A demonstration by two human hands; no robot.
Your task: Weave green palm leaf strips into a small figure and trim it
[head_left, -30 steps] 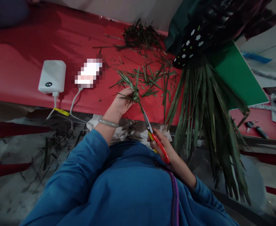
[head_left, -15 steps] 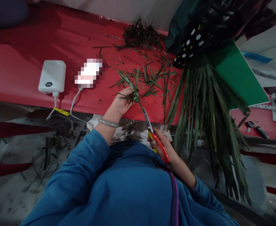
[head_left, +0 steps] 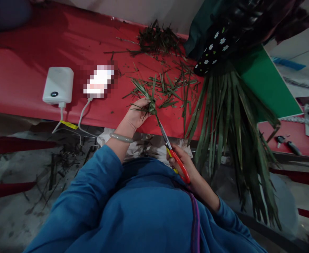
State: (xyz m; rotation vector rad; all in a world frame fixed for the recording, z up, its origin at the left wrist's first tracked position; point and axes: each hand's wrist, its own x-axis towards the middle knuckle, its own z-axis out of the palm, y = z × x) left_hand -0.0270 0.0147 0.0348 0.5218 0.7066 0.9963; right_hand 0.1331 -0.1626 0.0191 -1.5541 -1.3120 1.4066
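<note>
My left hand (head_left: pixel 138 114), with a bangle on its wrist, pinches a knotted green leaf piece (head_left: pixel 152 106) above the front edge of the red table. Loose leaf ends stick out of the knot around my fingertips. My right hand (head_left: pixel 182 160) is wrapped round the red and yellow handles of a pair of scissors (head_left: pixel 181 167). The scissor blades point up and left, and their tip is close to a strip hanging below the knot. Whether the tip touches the strip is too small to tell.
On the red table (head_left: pixel 91 38) lie a white power bank (head_left: pixel 58 85), a blurred-out phone (head_left: pixel 100 80) with a cable and scattered leaf cuttings (head_left: pixel 167 86). Long green leaves (head_left: pixel 223 116) hang over the edge at right, beside a green board (head_left: pixel 270 84). Keys (head_left: pixel 280 140) lie further right.
The scissors have shifted very slightly in my right hand, and their blades look a little closer together. My left hand and the knotted piece have stayed in place.
</note>
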